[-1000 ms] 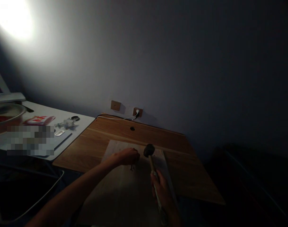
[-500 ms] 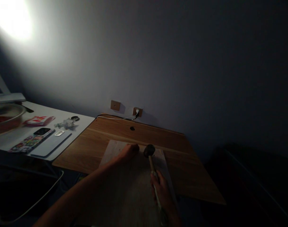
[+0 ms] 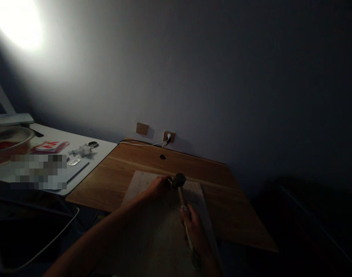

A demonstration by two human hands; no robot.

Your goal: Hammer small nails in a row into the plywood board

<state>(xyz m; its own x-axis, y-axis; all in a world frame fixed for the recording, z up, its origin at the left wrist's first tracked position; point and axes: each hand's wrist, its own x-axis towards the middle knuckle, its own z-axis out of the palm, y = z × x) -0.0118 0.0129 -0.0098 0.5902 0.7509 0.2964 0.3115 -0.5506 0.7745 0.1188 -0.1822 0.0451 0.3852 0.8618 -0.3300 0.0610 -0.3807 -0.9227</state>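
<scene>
My right hand [image 3: 193, 226] is wrapped round the pale handle of a mallet [image 3: 180, 181] with a dark, thick head. The mallet head is over the upper part of a pale board [image 3: 161, 238], which lies on the wooden table. Just left of the head, my left hand [image 3: 159, 186] is closed with its fingertips together. What those fingers pinch is too dark and small to make out. Whether the head touches anything there, I cannot tell.
A wooden table [image 3: 236, 215] stands against the wall, with a white cable [image 3: 141, 144] plugged into a socket [image 3: 169, 136]. On the white table [image 3: 103, 148] at left are a bowl [image 3: 27, 134], a red-and-white packet [image 3: 50, 146] and a lamp base [image 3: 13, 118].
The mallet head has moved left, closer to my left hand, and my right hand has shifted slightly left and up with it. My left hand stays nearly in place.
</scene>
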